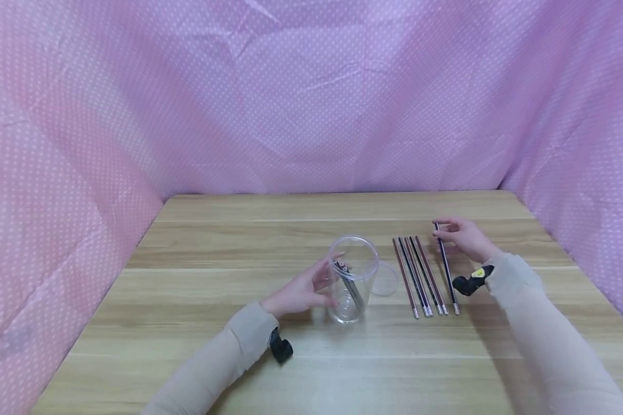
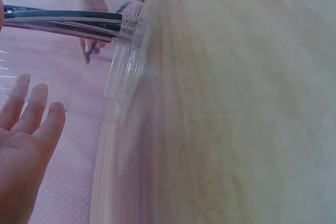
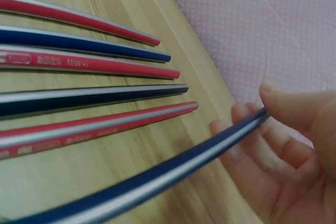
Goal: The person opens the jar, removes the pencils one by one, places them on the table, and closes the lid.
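Observation:
My left hand (image 1: 300, 293) holds a clear plastic cup (image 1: 363, 262) from its left side, fingers and thumb curved about the wall. The cup stands upright on the table, and several striped pencils (image 1: 354, 291) lean inside it, erasers down. At the right, my right hand (image 1: 466, 238) pinches the far end of a blue-and-silver striped pencil (image 3: 142, 184) between thumb and fingers. Its eraser end points toward me. Just left of it, several red and blue pencils (image 3: 100, 65) lie side by side in a row.
A clear round lid (image 1: 386, 280) lies on the wooden table (image 1: 228, 230), between the cup and the pencil row. Pink dotted cloth (image 1: 311, 115) hangs behind the table and along both sides.

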### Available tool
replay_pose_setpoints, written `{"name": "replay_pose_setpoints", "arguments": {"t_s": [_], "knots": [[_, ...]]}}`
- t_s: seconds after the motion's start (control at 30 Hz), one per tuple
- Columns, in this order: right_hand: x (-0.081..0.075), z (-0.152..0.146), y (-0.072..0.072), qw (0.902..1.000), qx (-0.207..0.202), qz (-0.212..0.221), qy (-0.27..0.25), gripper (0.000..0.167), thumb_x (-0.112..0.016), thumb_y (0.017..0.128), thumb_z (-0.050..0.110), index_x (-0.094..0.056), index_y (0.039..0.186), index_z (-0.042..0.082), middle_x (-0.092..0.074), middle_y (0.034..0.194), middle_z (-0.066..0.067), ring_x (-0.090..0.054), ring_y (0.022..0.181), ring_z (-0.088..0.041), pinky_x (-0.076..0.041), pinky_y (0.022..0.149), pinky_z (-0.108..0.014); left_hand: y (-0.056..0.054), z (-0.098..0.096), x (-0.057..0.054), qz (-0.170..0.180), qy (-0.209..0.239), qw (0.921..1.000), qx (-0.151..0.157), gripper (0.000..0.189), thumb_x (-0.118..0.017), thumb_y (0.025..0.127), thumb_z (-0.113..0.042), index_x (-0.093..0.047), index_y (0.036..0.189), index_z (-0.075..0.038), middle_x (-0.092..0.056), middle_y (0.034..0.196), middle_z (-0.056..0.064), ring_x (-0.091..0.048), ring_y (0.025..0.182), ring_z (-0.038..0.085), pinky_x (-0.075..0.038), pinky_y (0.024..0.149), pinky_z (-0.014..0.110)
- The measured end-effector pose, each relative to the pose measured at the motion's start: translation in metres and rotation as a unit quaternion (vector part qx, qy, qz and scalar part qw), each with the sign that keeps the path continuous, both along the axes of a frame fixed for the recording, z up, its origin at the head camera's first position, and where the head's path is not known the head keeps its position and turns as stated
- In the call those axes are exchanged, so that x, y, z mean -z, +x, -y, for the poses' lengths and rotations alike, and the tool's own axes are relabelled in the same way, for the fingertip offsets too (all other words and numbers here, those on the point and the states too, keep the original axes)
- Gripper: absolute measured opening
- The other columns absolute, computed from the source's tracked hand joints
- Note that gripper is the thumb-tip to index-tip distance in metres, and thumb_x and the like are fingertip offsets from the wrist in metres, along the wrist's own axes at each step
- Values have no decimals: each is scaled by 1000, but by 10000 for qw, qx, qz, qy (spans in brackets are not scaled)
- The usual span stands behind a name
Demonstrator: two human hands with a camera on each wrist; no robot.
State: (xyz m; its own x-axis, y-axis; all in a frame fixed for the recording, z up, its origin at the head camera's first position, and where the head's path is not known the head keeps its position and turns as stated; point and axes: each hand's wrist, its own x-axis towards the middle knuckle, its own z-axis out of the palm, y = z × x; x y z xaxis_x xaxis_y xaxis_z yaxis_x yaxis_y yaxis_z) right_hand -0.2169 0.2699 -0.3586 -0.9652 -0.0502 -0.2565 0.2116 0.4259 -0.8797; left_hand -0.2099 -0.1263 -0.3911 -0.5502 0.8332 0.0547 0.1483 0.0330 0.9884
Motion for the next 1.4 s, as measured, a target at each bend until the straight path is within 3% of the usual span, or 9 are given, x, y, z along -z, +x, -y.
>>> {"name": "replay_pose_setpoints", "arguments": {"t_s": [0.13,0.3,0.47,0.7,0.9,1.07,1.4], "knots": [[5,-1,-1,9994,-264,176,-147,57,-49,95,2,-21,143,-13,-62,113,-19,-64,87,-5,-58,83,-32,-1,0,1,-18,-73,10000,2,100,-69,74,11,-15,152,-23,-31,153,14,-33,139,28,-31,115,37],[14,-2,-6,9980,-421,413,-211,58,-48,94,-3,-18,143,-14,-59,118,-22,-63,88,-4,-57,88,-33,-1,0,3,20,84,9999,74,99,-67,75,12,-14,152,-21,-31,152,16,-31,140,28,-29,116,35],[19,2,-9,9981,-409,344,292,56,-50,94,0,-24,141,-14,-54,123,-28,-60,87,0,-56,89,-35,0,0,3,26,121,9999,84,98,-67,76,11,-13,152,-20,-31,152,17,-31,140,29,-28,116,35],[20,9,-11,9966,-306,320,701,52,-52,93,0,-31,139,-13,-49,126,-35,-61,93,-9,-54,92,-40,1,0,4,70,191,9997,99,97,-66,75,14,-13,151,-15,-33,151,16,-32,139,30,-30,115,34],[21,12,-13,9933,-378,215,1067,48,-52,93,-1,-34,135,-15,-49,122,-37,-61,95,-18,-57,87,-38,1,-1,5,113,210,9997,84,98,-66,75,15,-14,152,-17,-30,152,18,-31,140,30,-29,115,35],[21,12,-14,9914,-371,122,1249,46,-52,93,-2,-36,133,-16,-51,118,-36,-61,90,-17,-58,83,-36,4,-2,2,179,-84,9998,-86,99,-67,74,13,-19,151,-28,-29,154,12,-33,139,29,-32,114,35],[24,14,-15,9863,-371,-95,1602,42,-57,89,-2,-42,126,-16,-58,100,-25,-57,73,-9,-55,63,-22,9,-2,-1,152,-143,9997,-153,99,-67,75,12,-19,151,-29,-32,153,9,-33,139,29,-31,115,36]]}}
